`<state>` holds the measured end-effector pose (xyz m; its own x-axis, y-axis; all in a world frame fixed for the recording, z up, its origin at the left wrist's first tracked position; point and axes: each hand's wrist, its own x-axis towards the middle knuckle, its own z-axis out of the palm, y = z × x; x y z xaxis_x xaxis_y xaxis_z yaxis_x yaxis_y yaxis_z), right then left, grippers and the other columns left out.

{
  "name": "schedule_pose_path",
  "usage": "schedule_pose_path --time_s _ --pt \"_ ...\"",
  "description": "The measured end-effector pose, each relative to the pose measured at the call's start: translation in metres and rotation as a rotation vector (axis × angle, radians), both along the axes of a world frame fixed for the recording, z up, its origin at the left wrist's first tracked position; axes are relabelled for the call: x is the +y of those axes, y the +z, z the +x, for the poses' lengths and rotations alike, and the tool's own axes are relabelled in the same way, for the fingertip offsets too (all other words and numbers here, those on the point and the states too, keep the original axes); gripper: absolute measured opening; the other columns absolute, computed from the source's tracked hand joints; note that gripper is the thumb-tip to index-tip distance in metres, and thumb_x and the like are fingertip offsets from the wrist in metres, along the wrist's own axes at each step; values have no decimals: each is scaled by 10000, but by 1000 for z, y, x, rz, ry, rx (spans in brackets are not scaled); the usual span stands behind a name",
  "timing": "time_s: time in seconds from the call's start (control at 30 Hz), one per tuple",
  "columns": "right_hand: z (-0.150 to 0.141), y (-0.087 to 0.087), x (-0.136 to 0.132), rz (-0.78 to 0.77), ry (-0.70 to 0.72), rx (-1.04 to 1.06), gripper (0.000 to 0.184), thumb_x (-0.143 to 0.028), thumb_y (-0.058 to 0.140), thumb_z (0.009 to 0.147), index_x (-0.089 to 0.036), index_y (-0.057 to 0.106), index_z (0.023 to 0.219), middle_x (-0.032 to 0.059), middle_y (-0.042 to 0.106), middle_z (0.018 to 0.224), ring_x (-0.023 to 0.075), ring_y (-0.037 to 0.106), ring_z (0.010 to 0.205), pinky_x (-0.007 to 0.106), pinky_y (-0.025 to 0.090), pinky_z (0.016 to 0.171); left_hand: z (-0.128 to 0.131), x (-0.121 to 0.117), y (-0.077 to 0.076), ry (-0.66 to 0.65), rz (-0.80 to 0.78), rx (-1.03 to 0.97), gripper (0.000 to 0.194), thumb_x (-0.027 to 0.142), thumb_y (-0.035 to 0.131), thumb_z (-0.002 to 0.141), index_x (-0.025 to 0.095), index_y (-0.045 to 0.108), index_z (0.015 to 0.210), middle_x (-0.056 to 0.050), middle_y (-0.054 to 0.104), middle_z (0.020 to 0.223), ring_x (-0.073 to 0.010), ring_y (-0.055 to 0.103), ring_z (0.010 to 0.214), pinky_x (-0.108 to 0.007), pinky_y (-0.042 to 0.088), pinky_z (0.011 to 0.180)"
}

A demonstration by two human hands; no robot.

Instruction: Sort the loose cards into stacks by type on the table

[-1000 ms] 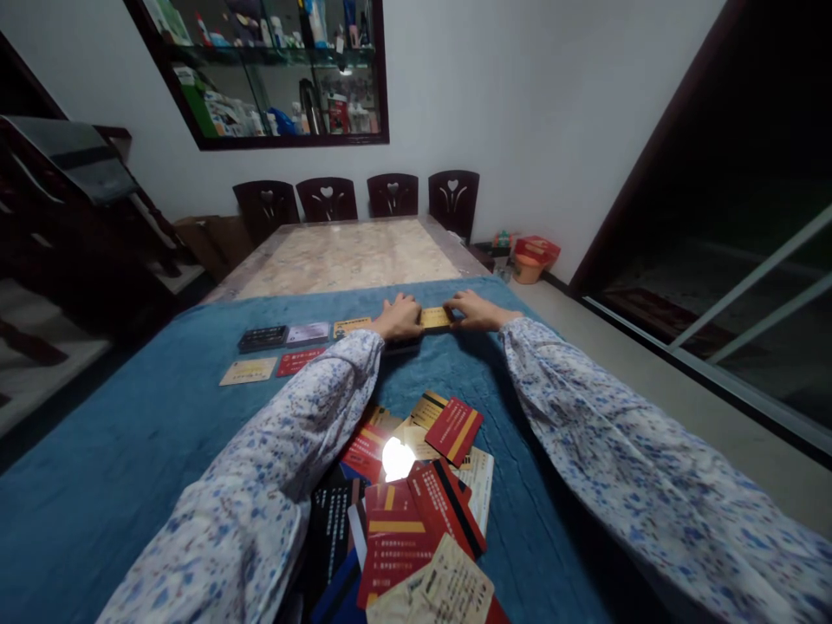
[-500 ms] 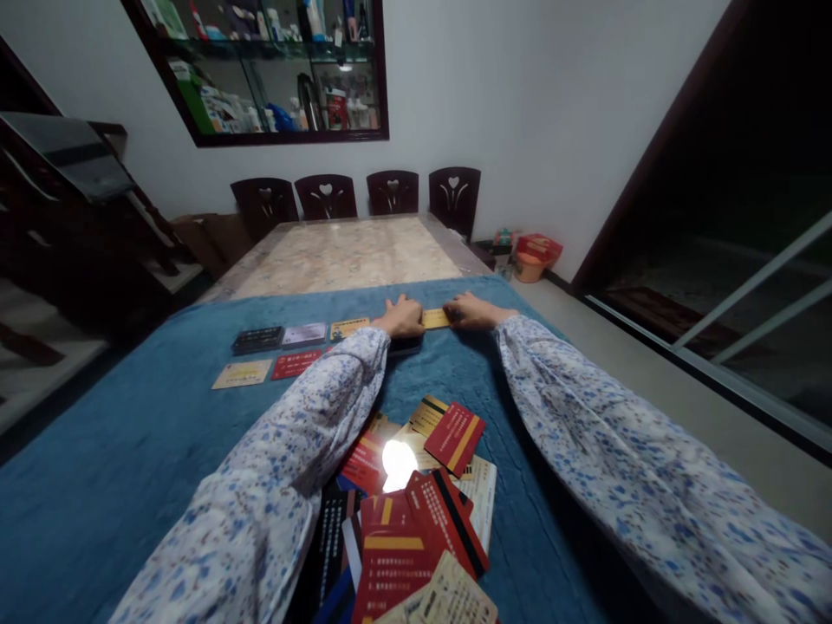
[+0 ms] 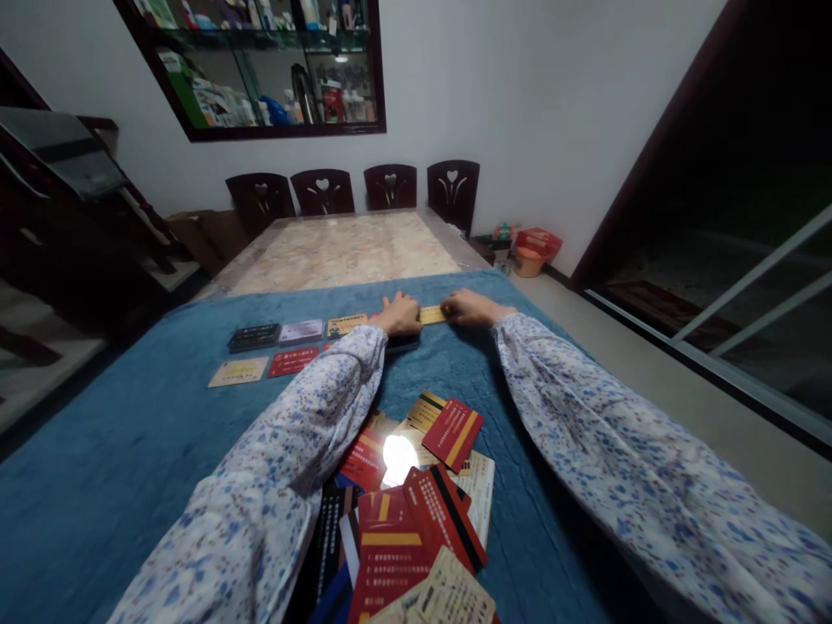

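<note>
Across the blue cloth, a yellow card (image 3: 430, 315) lies between my two hands. My left hand (image 3: 399, 314) is closed at the card's left end, its knuckles bent and fingertips hidden. At the right end, the curled fingers of my right hand (image 3: 471, 308) grip the same card. A dark stack (image 3: 404, 343) shows just below my left hand. Further left are a black card stack (image 3: 254, 337), a silvery stack (image 3: 302, 332) and a yellow card with a dark figure (image 3: 347, 326). In front of them lie a cream card (image 3: 238, 372) and a red card (image 3: 293, 361).
A loose heap of red, gold, black and blue cards (image 3: 396, 546) lies close to me between my forearms, with a bright glare on it. The blue cloth (image 3: 162, 416) covers the near part of the marble-patterned table (image 3: 351, 247). Dark chairs (image 3: 390, 186) stand behind it.
The whole view has shifted slightly, so things sit a little higher in the picture. Both hands stay at the yellow card's ends; its visible part looks slightly different in tilt.
</note>
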<state>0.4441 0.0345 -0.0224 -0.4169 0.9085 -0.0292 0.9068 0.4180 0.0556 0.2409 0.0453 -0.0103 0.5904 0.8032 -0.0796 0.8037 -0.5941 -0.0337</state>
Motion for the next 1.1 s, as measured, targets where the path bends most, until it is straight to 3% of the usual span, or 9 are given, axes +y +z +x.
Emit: schedule_pose_path --time_s 0.33,0.77,1.1 --pt "-8 -1 -7 1 -107 15 360 -167 620 874 -203 761 1203 140 741 1186 254 682 1049 272 470 808 2 -11 1 23 13 -4 309 266 570 879 176 723 1132 -181 666 1297 -377 461 1347 -626 432 1082" --pt "-6 -6 -13 33 -120 43 393 -222 567 930 -217 715 1294 123 731 1207 246 663 1085 278 475 830 -3 -21 -2 -8 76 -36 322 265 524 912 190 718 1158 -180 633 1320 -373 424 1360 -627 391 1094" --pt "-6 -1 -39 93 -152 62 427 -259 539 980 -193 623 1393 172 665 1355 312 609 1213 353 478 859 -9 -45 -1 -74 154 -78 355 262 452 967 148 717 1174 -203 615 1346 -370 416 1343 -598 386 1070"
